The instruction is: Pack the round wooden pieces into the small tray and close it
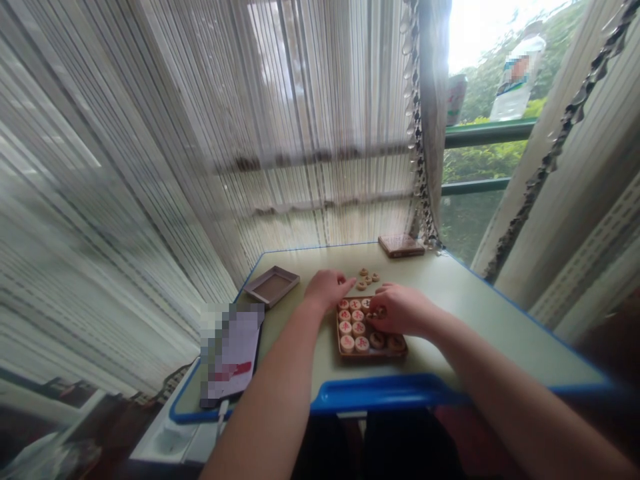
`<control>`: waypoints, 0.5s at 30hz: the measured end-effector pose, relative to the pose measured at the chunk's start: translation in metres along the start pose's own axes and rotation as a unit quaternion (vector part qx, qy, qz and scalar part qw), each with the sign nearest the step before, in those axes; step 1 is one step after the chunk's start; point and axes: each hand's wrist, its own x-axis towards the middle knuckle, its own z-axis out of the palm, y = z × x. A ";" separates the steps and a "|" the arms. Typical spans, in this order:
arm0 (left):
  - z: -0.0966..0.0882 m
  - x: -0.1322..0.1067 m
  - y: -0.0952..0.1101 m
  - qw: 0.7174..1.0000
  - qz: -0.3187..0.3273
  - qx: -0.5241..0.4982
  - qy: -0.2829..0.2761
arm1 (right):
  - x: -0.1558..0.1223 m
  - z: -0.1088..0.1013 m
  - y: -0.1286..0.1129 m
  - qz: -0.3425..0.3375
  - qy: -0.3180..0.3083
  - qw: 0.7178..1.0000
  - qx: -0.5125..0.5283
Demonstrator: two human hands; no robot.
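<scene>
The open tray [373,357] rests on the table [500,333], near the blue front edge and between the operator's forearms. It contains round discs [358,328]; those in the two left columns lie flat and show red characters. Two shaded discs occupy the lower right of the tray. A small group of loose discs [368,280] lies on the table just beyond the tray's far rim.

Right hand [397,308]: positioned over the right side of the tray, fingers bent downward. At least one disc shows at the fingertips; whether it is gripped or merely touched cannot be told.

Left hand [324,290]: positioned near the far left corner of the tray, thumb extended toward the loose discs, fingers curled. Whether it encloses anything cannot be told.

A shallow open lid [273,287] lies to the left, and a flat brown box [403,245] stands at the far edge.

Step in hand, as judged: manual handling of individual discs at the right side of the tray. The next move calls for fingertip control of one disc, kept level and clear of its neighbours, with the left hand held outside the right hand's path
</scene>
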 end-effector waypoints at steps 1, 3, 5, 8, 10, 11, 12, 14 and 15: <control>0.001 0.001 -0.001 1.000 0.003 -0.009 -0.003 | 0.000 0.000 0.001 0.001 -0.004 1.000 0.001; 0.004 0.002 -0.003 1.000 -0.002 -0.022 -0.010 | 0.000 0.001 0.001 0.003 -0.015 1.000 0.006; 0.006 0.003 -0.003 1.000 -0.012 -0.026 -0.010 | 0.000 0.001 0.001 -0.002 -0.017 1.000 0.011; 0.006 0.002 -0.004 1.000 -0.014 -0.027 -0.006 | 0.000 0.001 0.002 -0.006 -0.006 1.000 0.027; 0.007 0.003 -0.005 0.999 -0.008 -0.031 -0.005 | 0.001 0.002 0.007 0.005 0.015 0.999 0.049; 0.008 0.003 -0.005 0.999 -0.006 -0.033 -0.003 | 0.003 0.003 0.010 0.017 0.035 0.997 0.060; 0.009 0.004 -0.006 0.999 -0.005 -0.034 0.001 | 0.005 0.005 0.015 0.034 0.063 0.995 0.067; 0.013 0.006 -0.008 0.999 -0.006 -0.036 0.009 | 0.011 0.011 0.026 0.080 0.132 0.986 0.068; 0.015 0.007 -0.009 0.999 -0.007 -0.039 0.011 | 0.015 0.015 0.032 0.102 0.163 0.979 0.062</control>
